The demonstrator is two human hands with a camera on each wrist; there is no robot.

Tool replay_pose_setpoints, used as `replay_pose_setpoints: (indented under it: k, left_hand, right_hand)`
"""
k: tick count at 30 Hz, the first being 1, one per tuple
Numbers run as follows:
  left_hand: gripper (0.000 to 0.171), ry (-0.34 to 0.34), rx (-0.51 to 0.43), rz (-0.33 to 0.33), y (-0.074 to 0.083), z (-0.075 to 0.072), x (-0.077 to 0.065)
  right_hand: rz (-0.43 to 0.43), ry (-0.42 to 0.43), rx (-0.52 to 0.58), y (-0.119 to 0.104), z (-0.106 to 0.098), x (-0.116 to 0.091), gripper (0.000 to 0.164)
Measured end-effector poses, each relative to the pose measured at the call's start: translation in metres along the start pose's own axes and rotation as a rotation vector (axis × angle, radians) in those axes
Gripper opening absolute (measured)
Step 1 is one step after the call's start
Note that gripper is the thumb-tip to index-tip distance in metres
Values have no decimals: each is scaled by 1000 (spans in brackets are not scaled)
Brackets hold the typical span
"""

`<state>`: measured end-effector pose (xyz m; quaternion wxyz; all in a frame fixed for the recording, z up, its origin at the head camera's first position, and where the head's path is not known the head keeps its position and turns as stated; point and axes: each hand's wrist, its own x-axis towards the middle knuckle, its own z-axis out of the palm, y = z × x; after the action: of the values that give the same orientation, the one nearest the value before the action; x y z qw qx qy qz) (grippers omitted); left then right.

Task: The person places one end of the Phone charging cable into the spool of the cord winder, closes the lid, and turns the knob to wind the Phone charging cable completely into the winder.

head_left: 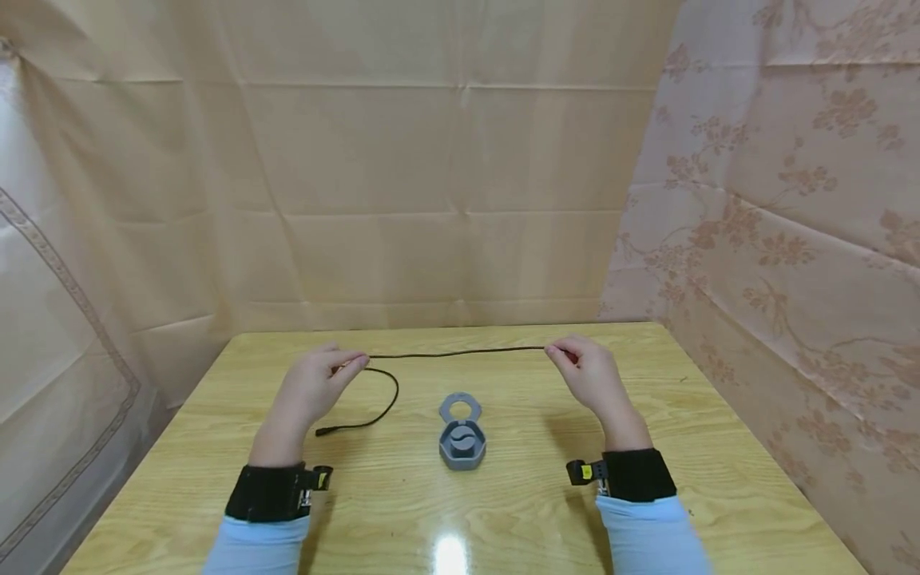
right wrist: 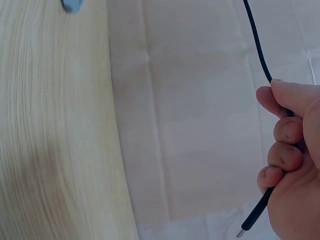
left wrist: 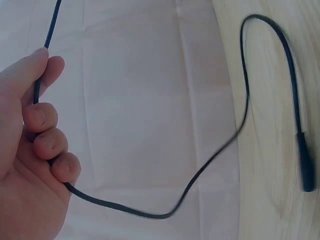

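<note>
A thin black cable (head_left: 453, 353) is stretched nearly level above the far part of the table between both hands. My left hand (head_left: 319, 382) pinches it between thumb and forefinger, the other fingers curled round it. From there a loose length hangs and bends onto the table, ending in a black connector (left wrist: 306, 167). My right hand (head_left: 589, 374) grips the cable near its other end, where a black plug with a metal tip (right wrist: 250, 222) sticks out below the little finger. Between the forearms, a grey hexagonal holder (head_left: 462, 446) stands on the table, its ring-shaped lid (head_left: 460, 397) tipped back.
The wooden table (head_left: 388, 511) has its far edge just beyond the hands. A beige curtain (head_left: 431, 160) hangs behind it and a flowered cloth (head_left: 776, 224) on the right. Each wrist carries a black strap (head_left: 267, 493) with a small camera.
</note>
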<state>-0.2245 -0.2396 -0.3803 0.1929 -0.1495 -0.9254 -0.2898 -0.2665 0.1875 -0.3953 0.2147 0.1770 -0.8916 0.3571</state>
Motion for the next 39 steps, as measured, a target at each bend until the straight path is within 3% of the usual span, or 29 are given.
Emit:
replay_pose_setpoints:
  k: [5,9,20,24,29,33,39]
  left_hand:
    - [32,22,28,-12,-9,-10,-3]
    - [33,22,24,-21,-8,-15,-5]
    - [18,161,-67,74,7,-4,-3]
    - [16,129,-118,110,15,3,0]
    - [19,53,-131,126,26,11,1]
    - [17,32,-137,145,32,16,0]
    - [16,5,-139,141,33,16,-1]
  right_hand:
    - [60,6,-10,18,-11,-4,26]
    - [81,7,1,26,-16,-5,28]
    - [113,-83,103,19,-15,-4,34]
    - [87,-124,113,6,-8,-3,31]
    - [-9,-185,86,-13,5,-1,31]
    - [-92,-184,16,-27,11,-2,27]
    - [-140,-194,-5,-37,14,-4,17]
